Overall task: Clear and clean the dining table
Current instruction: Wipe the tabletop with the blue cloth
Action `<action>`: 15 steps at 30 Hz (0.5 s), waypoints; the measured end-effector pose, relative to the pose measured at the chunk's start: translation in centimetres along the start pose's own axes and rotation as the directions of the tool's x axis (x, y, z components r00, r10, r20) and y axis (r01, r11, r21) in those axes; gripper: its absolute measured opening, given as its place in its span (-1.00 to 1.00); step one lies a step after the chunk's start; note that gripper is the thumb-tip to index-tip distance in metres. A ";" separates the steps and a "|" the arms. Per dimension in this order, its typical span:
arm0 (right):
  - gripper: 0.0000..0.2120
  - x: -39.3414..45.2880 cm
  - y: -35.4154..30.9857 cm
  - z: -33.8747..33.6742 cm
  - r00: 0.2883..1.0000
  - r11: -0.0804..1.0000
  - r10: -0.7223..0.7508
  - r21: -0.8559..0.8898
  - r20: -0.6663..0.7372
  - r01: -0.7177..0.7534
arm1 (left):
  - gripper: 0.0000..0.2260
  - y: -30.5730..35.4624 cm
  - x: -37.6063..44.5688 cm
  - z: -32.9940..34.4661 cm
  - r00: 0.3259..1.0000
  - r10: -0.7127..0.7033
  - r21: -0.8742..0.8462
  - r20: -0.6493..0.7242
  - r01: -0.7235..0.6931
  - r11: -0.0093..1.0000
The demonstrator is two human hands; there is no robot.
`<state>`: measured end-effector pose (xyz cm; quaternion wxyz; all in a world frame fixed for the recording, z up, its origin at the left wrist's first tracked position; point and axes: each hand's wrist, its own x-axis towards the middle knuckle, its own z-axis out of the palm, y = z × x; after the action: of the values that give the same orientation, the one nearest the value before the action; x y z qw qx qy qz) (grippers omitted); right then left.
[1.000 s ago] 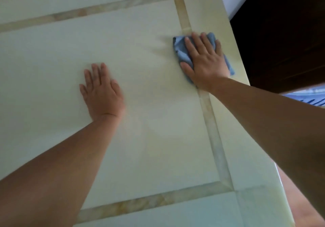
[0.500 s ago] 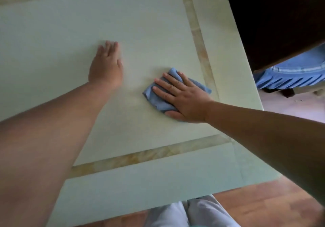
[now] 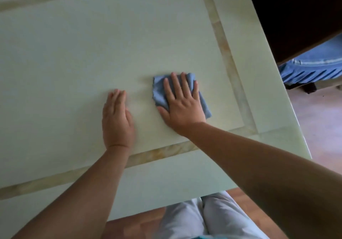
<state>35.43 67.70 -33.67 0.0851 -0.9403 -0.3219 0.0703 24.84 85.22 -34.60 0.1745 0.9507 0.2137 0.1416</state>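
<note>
— So, where was your cloth (image 3: 160,92)?
— Flat on the table (image 3: 74,57), near its right corner, under your right hand (image 3: 182,107), fingers straight.
— Left hand (image 3: 116,116)?
— Flat beside it, holding nothing.

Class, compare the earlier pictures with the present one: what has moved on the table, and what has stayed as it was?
The right hand has slid the blue cloth from the table's right inlay strip inward and toward the near edge. The left hand shifted nearer and closer to the cloth. Unchanged: right hand presses flat on the cloth, left hand rests flat on the table; nothing gripped or released.
</note>
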 end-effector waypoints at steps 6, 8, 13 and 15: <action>-0.32 -3.1 6.7 -1.5 0.832 0.823 -0.527 -0.143 0.174 0.550 | -0.55 2.7 0.7 0.2 0.980 -0.148 0.231 0.135 0.115 0.966; -0.32 -2.1 8.5 -2.0 0.833 0.819 -0.516 -0.168 0.199 0.548 | -0.50 5.7 1.6 0.6 0.962 -0.155 0.257 0.224 0.095 0.962; -0.33 -2.6 7.7 -2.3 1.000 0.997 -0.028 -0.070 0.014 0.029 | -0.43 11.9 2.0 3.5 0.940 0.052 0.174 0.337 -0.117 0.978; -0.32 -4.2 6.6 -1.8 0.989 0.989 0.146 -0.012 0.003 -0.146 | -0.45 12.5 1.7 4.0 0.928 0.129 0.152 0.350 -0.192 0.969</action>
<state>36.46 59.77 -32.92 0.0734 -0.9617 -0.2526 0.0764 32.11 74.33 -32.95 0.1078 0.9872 0.1139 -0.0299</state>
